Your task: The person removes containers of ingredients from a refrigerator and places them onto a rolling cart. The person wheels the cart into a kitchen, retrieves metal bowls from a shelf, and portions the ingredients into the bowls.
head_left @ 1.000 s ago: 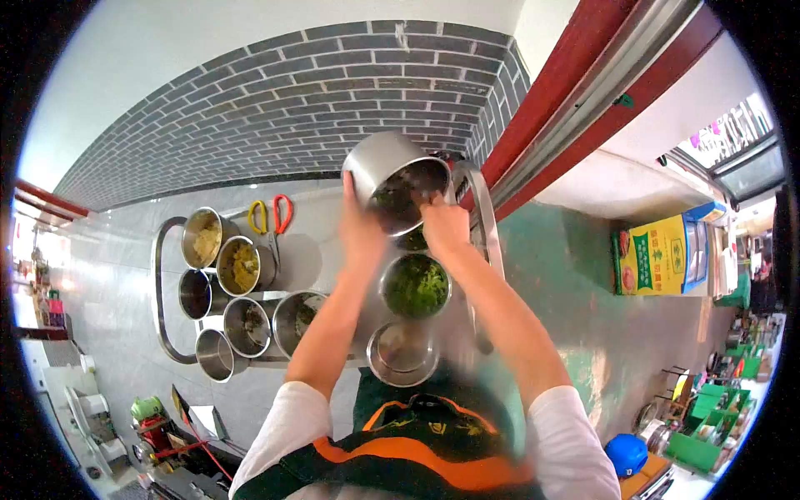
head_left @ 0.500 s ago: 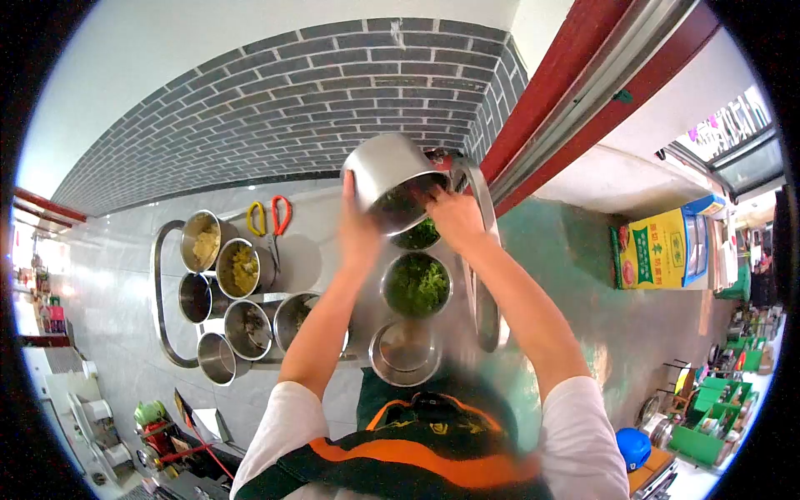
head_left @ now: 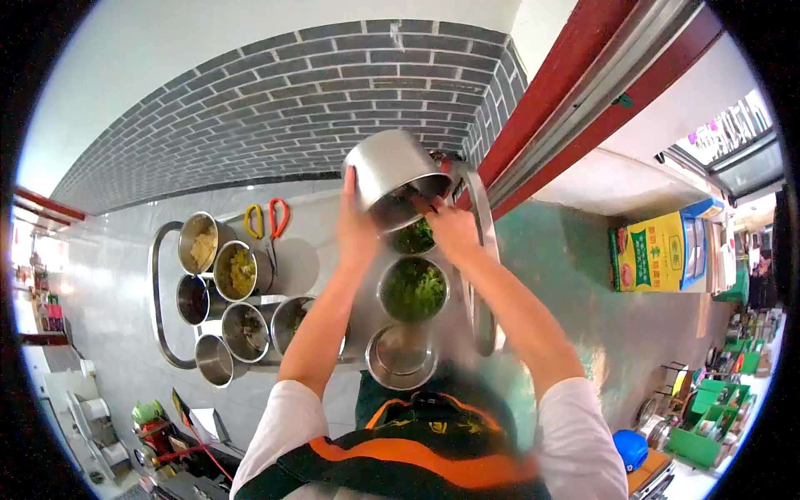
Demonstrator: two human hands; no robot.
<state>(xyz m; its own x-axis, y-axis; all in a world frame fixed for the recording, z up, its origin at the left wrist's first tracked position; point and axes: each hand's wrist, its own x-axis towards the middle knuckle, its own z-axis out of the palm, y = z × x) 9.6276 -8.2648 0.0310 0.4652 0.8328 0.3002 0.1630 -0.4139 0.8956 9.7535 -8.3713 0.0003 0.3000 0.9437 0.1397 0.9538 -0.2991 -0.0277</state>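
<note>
My left hand (head_left: 357,229) grips the side of a large steel pot (head_left: 385,158), which is tilted with its mouth facing down towards me. At the pot's opening is my right hand (head_left: 452,227), fingers reaching inside, so what they touch is hidden. Directly below the pot's mouth stands a steel container with chopped greens (head_left: 415,237), partly covered by the pot. Nearer to me are a second container of leafy greens (head_left: 414,289) and a steel pot (head_left: 372,360) that looks nearly bare inside.
On the metal cart (head_left: 292,250), several steel pots of chopped ingredients stand at the left, among them one with yellow pieces (head_left: 242,271). Scissors (head_left: 278,218) with red and yellow handles lie behind them. A brick wall (head_left: 333,108) rises beyond; a yellow box (head_left: 650,252) stands right.
My right hand has shifted slightly left and down at the pot's mouth. The pot stays tilted in my left hand, in nearly the same place.
</note>
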